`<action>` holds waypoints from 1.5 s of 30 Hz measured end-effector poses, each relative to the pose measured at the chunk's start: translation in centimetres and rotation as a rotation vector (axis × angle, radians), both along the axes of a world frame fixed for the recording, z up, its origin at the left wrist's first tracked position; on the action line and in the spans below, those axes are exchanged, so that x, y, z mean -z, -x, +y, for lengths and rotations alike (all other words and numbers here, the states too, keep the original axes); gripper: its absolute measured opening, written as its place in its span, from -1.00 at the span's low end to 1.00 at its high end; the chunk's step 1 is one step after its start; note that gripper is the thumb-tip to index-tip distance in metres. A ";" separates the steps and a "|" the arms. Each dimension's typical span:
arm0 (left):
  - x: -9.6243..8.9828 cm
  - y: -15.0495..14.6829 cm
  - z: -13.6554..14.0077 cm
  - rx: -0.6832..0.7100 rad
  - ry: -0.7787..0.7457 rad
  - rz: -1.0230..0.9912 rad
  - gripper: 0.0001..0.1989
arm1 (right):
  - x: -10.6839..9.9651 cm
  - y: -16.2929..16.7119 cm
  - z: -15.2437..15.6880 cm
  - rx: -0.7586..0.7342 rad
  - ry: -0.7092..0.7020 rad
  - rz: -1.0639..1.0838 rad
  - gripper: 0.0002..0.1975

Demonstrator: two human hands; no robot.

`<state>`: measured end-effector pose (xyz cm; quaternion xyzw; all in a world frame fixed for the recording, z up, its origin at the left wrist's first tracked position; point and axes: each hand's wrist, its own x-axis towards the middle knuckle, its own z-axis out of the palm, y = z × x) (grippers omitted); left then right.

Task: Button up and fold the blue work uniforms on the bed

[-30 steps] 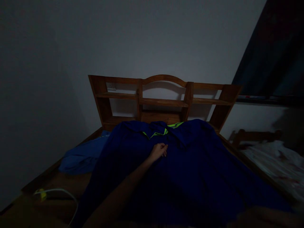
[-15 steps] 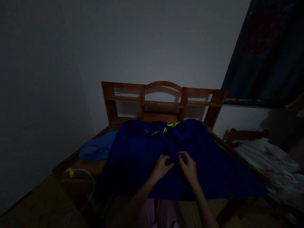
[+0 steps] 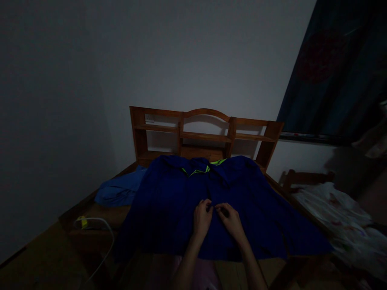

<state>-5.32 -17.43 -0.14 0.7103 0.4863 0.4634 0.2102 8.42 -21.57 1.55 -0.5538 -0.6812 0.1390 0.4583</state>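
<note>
A dark blue jacket (image 3: 169, 201) with lime-green trim at its collar lies spread out, front side up, its collar toward the wooden headboard. Over the middle of its front, my left hand (image 3: 202, 215) has thumb and finger pinched at the front edge. Close beside it on the right, my right hand (image 3: 231, 218) pinches the same edge, fingertips almost meeting those of the left. The dim light hides any small fastener between the fingers.
Behind the jacket stands a wooden headboard with shelves (image 3: 205, 137) against the wall. At left lie a lighter blue cloth (image 3: 119, 188) and a white cable (image 3: 109, 229) with a yellow tag. A white patterned cloth (image 3: 335, 205) is at right.
My two hands have come closer together, and their fingertips have closed on the jacket's front edge. The right hand moved left. The view has shifted slightly.
</note>
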 end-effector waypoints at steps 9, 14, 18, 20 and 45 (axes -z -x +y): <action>-0.3 0.3 1.6 0.030 0.121 0.073 -0.89 | -0.5 0.4 0.1 -0.052 0.056 0.023 -0.73; -0.3 0.1 1.0 0.035 0.091 -0.033 -0.85 | -0.8 0.4 0.2 -0.049 0.086 0.026 -0.72; -0.5 0.3 0.7 0.095 0.127 -0.075 -0.84 | -0.6 0.3 0.4 -0.070 0.119 0.045 -0.67; -0.8 0.6 0.8 0.118 0.159 -0.084 -0.83 | -0.5 0.3 0.6 -0.075 0.136 0.044 -0.66; -2.0 0.2 1.1 0.325 0.462 -0.543 -0.77 | -0.6 -0.6 0.7 0.034 0.109 0.197 -0.72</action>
